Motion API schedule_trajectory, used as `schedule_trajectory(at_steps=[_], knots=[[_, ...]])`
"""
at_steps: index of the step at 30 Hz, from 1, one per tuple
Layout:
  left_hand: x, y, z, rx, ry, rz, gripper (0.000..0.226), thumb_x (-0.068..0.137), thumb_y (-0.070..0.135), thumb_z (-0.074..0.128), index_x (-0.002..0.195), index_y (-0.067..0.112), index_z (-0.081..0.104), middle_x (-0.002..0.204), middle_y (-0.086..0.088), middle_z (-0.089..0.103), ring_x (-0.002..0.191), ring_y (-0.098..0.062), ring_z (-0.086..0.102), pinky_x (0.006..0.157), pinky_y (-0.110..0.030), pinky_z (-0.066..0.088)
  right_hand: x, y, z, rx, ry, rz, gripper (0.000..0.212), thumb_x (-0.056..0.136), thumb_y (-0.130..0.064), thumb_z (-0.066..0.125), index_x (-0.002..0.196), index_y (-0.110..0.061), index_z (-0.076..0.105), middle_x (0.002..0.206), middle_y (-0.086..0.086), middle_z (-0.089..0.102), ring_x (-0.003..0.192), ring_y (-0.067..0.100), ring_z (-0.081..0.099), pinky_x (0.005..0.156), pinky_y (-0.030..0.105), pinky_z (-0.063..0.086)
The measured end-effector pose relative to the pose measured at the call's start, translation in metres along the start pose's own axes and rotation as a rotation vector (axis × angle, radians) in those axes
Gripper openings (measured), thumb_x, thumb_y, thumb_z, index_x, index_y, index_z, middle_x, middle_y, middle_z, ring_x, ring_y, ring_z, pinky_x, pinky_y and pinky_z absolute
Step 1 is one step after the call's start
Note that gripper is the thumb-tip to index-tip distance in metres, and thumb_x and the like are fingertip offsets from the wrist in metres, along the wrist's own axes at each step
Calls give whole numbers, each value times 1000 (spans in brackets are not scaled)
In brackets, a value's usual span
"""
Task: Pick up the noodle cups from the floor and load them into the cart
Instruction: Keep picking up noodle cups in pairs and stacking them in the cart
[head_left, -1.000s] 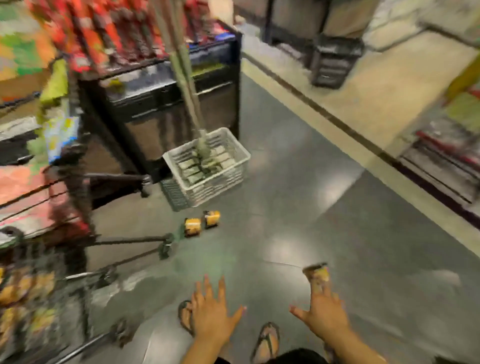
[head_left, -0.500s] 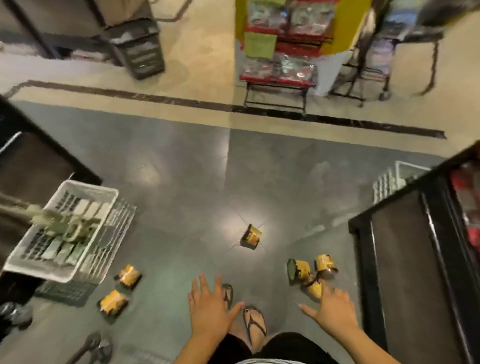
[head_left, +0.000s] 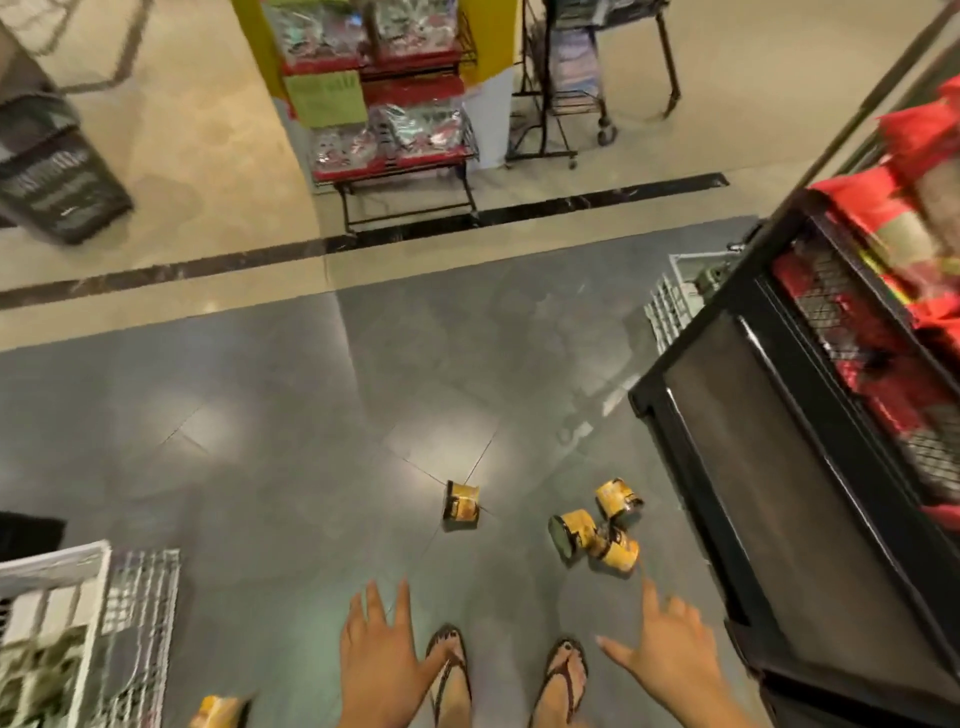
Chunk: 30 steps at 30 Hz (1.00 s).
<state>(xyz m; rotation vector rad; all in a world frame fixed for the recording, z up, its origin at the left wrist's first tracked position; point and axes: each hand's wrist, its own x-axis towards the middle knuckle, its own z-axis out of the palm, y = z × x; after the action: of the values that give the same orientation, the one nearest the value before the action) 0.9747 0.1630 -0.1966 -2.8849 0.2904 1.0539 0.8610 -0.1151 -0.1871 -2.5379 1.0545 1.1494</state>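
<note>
Several yellow noodle cups lie on the grey floor. One noodle cup (head_left: 460, 505) lies alone ahead of my feet. Three more form a cluster (head_left: 597, 527) to its right, near the black shelf unit. Another yellow cup (head_left: 217, 713) shows at the bottom edge on the left. My left hand (head_left: 382, 660) hovers flat with fingers spread, holding nothing. My right hand (head_left: 670, 652) is also spread and empty, just below the cluster. The cart is out of view.
A black shelf unit (head_left: 789, 467) with red packets stands on the right. A white crate (head_left: 57, 623) sits at the lower left, another white crate (head_left: 675, 301) behind the shelf. A snack rack (head_left: 395, 130) and a dark basket (head_left: 57, 182) stand on the beige floor beyond.
My view has swung right, away from the cart and the left crate. The lone cup and the cluster now sit nearer the centre. Both hands stay spread and empty.
</note>
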Motion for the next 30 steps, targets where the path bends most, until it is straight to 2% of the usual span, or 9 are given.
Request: schedule_trajectory(at_steps=[2,4,6,9,12,14,18,23,30], knots=[[14,15,1,1,22,16,107,63,87,22,152,27,25,157,-20,21,143,-40,23,113,-47,24,15,2,-2,-7,-23,-14,115,72,-87,41,154,-18,1,146,12,35,133,29,36,105,35,36],[44,23,23,49,-32,53,103,52,83,30,123,18,67,129,-24,58,113,-44,58,94,-47,43,35,5,3,-15,-41,-32,112,74,-85,42,154,-18,1,147,13,32,135,28,34,106,35,35],[74,31,54,64,35,68,92,50,81,37,101,16,77,107,-24,68,90,-44,67,80,-48,46,57,6,15,-13,-58,-47,111,75,-84,42,155,-19,1,148,13,31,136,28,32,107,35,34],[109,50,88,29,-37,59,94,53,79,37,107,13,75,109,-28,66,91,-48,66,69,-53,56,101,6,48,6,-79,-43,109,76,-82,43,154,-19,1,148,12,30,136,26,31,109,34,31],[144,69,122,-24,-111,-73,101,70,84,31,150,22,31,152,-24,30,136,-41,36,108,-49,37,159,3,95,3,-100,-48,108,76,-81,45,154,-18,4,147,12,31,136,27,31,109,35,31],[179,76,166,-101,-57,-110,99,79,83,32,154,27,1,161,-13,4,147,-31,9,118,-39,16,205,-1,132,11,-107,-48,108,76,-80,48,154,-19,6,147,12,31,135,28,31,108,35,31],[261,83,257,-138,56,-77,99,79,80,37,154,26,2,161,-11,4,148,-29,6,118,-38,14,305,-14,207,36,-69,-79,111,76,-79,50,154,-19,0,150,14,27,138,31,27,111,38,26],[381,87,349,-199,231,-13,108,69,83,40,154,21,15,159,-18,13,146,-34,14,117,-44,19,429,-29,271,10,176,-173,119,70,-82,52,153,-16,-2,150,16,25,136,32,28,109,39,30],[522,88,402,-404,546,22,124,58,77,67,150,6,24,155,-24,23,141,-40,26,113,-52,27,555,-39,312,73,385,-106,129,60,-96,36,153,-19,-8,148,19,20,135,34,23,112,41,26]])
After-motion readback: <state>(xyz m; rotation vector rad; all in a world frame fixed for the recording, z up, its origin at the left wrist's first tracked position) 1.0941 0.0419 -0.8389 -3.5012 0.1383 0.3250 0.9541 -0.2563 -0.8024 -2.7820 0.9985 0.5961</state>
